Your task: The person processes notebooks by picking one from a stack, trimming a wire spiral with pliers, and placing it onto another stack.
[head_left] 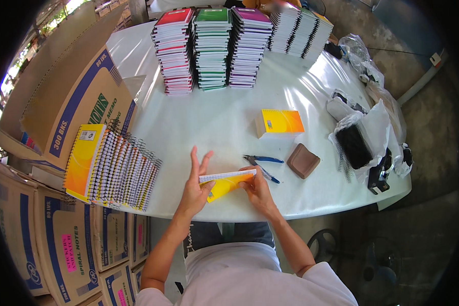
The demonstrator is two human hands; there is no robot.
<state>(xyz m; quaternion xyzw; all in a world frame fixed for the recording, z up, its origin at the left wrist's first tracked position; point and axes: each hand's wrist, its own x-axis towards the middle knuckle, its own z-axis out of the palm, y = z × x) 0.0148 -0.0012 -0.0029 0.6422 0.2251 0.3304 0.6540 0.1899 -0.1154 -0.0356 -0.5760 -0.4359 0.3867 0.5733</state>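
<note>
Near the front edge of the table I hold a small yellow-orange notepad (225, 186) tilted between both hands, its white page edge facing up. My left hand (193, 187) grips its left end with the thumb on the yellow cover, while two fingers stick up past it. At the other end, my right hand (259, 189) pinches the corner between thumb and fingers. Just beyond the right hand lie blue-handled pliers (262, 159). A brown block (303, 160) rests right of them. Farther back stands a stack of yellow notepads (281, 122).
Spiral-bound yellow notebooks (84, 162) lean in a row at left, beside an open cardboard box (81, 102). Tall piles of red (174, 56), green (212, 51) and purple notebooks (250, 48) stand at the back. Plastic bags with black wire coils (355, 145) lie right.
</note>
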